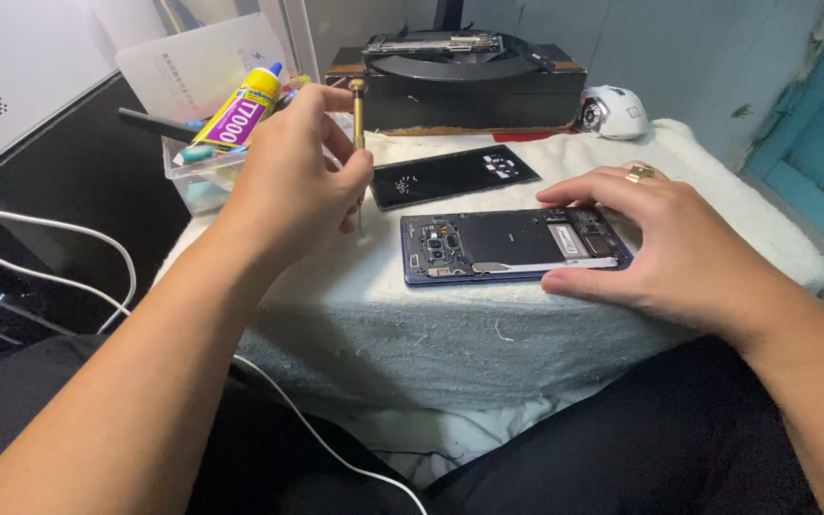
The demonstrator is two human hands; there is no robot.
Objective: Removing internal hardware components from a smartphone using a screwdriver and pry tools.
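Steadying opened phone on white towel: right hand spread across it; left hand gripping screwdriver upright; back cover already off, lying behind; inner plate still fitted

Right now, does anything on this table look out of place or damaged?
The phone under the right hand lies open, its insides bare. Its black back cover lies apart behind it, with tiny pale specks on it. The left hand holds a screwdriver upright.
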